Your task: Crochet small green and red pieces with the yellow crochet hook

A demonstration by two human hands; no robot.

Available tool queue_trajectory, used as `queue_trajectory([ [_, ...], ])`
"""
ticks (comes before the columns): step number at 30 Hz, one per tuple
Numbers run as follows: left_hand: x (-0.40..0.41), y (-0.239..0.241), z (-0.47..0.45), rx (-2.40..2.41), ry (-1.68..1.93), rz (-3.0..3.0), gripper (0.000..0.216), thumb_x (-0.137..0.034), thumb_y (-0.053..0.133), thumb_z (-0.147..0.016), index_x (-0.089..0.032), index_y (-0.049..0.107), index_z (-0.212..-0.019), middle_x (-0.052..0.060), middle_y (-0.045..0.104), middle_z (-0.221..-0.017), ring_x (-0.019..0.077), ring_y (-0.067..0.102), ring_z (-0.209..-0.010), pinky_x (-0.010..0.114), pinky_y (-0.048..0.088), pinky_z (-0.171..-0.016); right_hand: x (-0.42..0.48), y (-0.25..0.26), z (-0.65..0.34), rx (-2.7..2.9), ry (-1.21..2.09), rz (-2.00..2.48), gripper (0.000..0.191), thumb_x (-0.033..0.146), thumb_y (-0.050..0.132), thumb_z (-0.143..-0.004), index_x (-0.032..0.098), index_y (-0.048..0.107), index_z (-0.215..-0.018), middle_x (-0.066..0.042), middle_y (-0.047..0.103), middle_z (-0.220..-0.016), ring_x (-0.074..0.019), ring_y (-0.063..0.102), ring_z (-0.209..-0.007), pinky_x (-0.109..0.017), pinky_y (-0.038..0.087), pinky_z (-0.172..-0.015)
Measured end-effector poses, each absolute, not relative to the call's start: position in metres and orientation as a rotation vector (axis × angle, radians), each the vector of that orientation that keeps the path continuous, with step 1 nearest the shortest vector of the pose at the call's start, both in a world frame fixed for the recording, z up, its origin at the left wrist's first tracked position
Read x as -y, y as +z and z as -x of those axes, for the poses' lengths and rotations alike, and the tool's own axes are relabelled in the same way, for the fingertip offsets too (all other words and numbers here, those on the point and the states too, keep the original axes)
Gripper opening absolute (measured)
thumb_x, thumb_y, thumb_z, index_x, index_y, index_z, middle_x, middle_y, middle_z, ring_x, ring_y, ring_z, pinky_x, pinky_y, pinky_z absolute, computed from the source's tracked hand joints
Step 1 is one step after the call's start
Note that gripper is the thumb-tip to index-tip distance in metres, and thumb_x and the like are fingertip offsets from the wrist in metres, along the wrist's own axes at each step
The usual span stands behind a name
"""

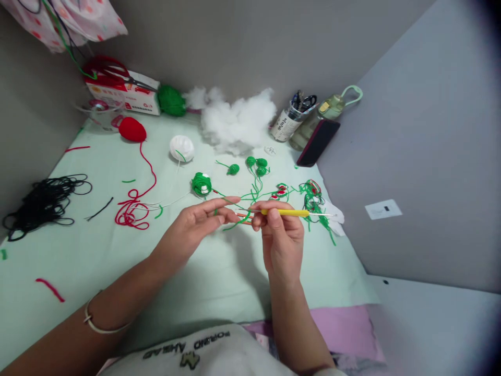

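Observation:
My right hand (281,236) is closed around a yellow-handled crochet hook (291,212), its metal tip pointing right. My left hand (199,222) pinches a strand of green yarn (235,222) between thumb and fingers, right beside the right hand. The strand runs back to a small green yarn ball (201,184) with a white patch on the pale green cloth (97,261). Both hands hover just above the cloth.
Small green crocheted pieces (256,164), a red-green yarn tangle (311,196), white stuffing (237,122), a white ball (181,148), red yarn (132,129), black cord (43,203), a box with red scissors (123,91), a jar (287,121), bottle (313,122) and phone (318,142).

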State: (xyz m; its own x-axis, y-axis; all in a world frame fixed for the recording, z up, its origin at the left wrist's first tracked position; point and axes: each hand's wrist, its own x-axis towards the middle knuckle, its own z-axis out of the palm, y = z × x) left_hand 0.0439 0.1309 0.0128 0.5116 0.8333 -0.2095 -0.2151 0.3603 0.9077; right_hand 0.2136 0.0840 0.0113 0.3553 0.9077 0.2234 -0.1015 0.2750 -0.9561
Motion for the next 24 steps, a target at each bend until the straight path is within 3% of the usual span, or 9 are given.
queue_trajectory([
  [3,-0.132,0.017,-0.047,-0.773,0.803,-0.934,0.033,-0.038,0.071,-0.093,-0.023,0.078,-0.121,0.005,0.078,-0.095,0.0211,0.067,-0.098,0.031,0.046,-0.091,-0.082,0.01,-0.213,1.02,0.814,1.087,0.015,0.032,0.062,-0.098,0.023,0.073,-0.095,-0.004,0.075,-0.092,-0.0134,0.062,-0.069,-0.03,0.053,-0.064],
  [6,-0.13,0.02,-0.056,-0.743,0.797,-0.871,0.042,-0.034,0.082,-0.084,-0.022,0.076,-0.123,0.002,0.075,-0.087,0.0183,0.067,-0.086,0.029,0.048,-0.083,-0.08,0.011,-0.21,1.12,0.711,1.11,0.015,0.029,0.06,-0.1,0.024,0.074,-0.097,-0.004,0.075,-0.093,-0.0147,0.063,-0.071,-0.031,0.053,-0.063],
  [11,-0.121,0.015,-0.068,-0.707,0.877,-0.712,0.052,-0.022,0.085,-0.08,-0.024,0.071,-0.13,-0.001,0.073,-0.085,0.0146,0.066,-0.088,0.027,0.048,-0.089,-0.074,0.007,-0.203,1.47,0.247,1.216,0.025,0.013,0.06,-0.097,0.03,0.076,-0.107,-0.006,0.074,-0.101,-0.0199,0.069,-0.092,-0.035,0.058,-0.076],
  [14,-0.119,0.011,-0.069,-0.659,0.807,-0.599,0.042,-0.025,0.083,-0.082,-0.022,0.075,-0.123,0.002,0.074,-0.093,0.0138,0.064,-0.087,0.026,0.049,-0.085,-0.072,0.004,-0.205,1.637,0.02,1.249,0.035,0.009,0.061,-0.094,0.032,0.075,-0.115,-0.007,0.074,-0.11,-0.0206,0.069,-0.097,-0.037,0.059,-0.079],
  [17,-0.123,0.009,-0.064,-0.608,0.736,-0.532,0.029,-0.025,0.08,-0.085,-0.021,0.08,-0.113,0.003,0.073,-0.099,0.0112,0.061,-0.081,0.022,0.049,-0.079,-0.072,0.007,-0.212,1.42,0.226,1.213,0.025,0.015,0.058,-0.098,0.029,0.075,-0.11,-0.006,0.074,-0.097,-0.0199,0.069,-0.086,-0.037,0.058,-0.071],
  [20,-0.126,0.012,-0.061,-0.623,0.772,-0.579,0.035,-0.022,0.08,-0.085,-0.023,0.078,-0.12,0.001,0.072,-0.091,0.0094,0.06,-0.08,0.02,0.048,-0.08,-0.074,0.013,-0.216,1.168,0.509,1.165,0.02,0.024,0.054,-0.102,0.025,0.074,-0.1,-0.004,0.071,-0.087,-0.0158,0.065,-0.068,-0.034,0.056,-0.061],
  [22,-0.124,0.014,-0.062,-0.648,0.814,-0.647,0.049,-0.019,0.082,-0.083,-0.026,0.072,-0.131,-0.003,0.07,-0.083,0.0097,0.062,-0.081,0.021,0.048,-0.084,-0.075,0.014,-0.214,1.237,0.53,1.17,0.018,0.023,0.056,-0.101,0.025,0.074,-0.1,-0.004,0.073,-0.09,-0.0169,0.068,-0.074,-0.035,0.058,-0.066],
  [24,-0.12,0.015,-0.065,-0.659,0.832,-0.671,0.061,-0.019,0.083,-0.082,-0.027,0.065,-0.139,-0.004,0.07,-0.082,0.0114,0.064,-0.085,0.024,0.047,-0.089,-0.074,0.012,-0.209,1.436,0.34,1.207,0.021,0.016,0.06,-0.098,0.027,0.075,-0.106,-0.005,0.076,-0.098,-0.0197,0.07,-0.089,-0.038,0.059,-0.077],
])
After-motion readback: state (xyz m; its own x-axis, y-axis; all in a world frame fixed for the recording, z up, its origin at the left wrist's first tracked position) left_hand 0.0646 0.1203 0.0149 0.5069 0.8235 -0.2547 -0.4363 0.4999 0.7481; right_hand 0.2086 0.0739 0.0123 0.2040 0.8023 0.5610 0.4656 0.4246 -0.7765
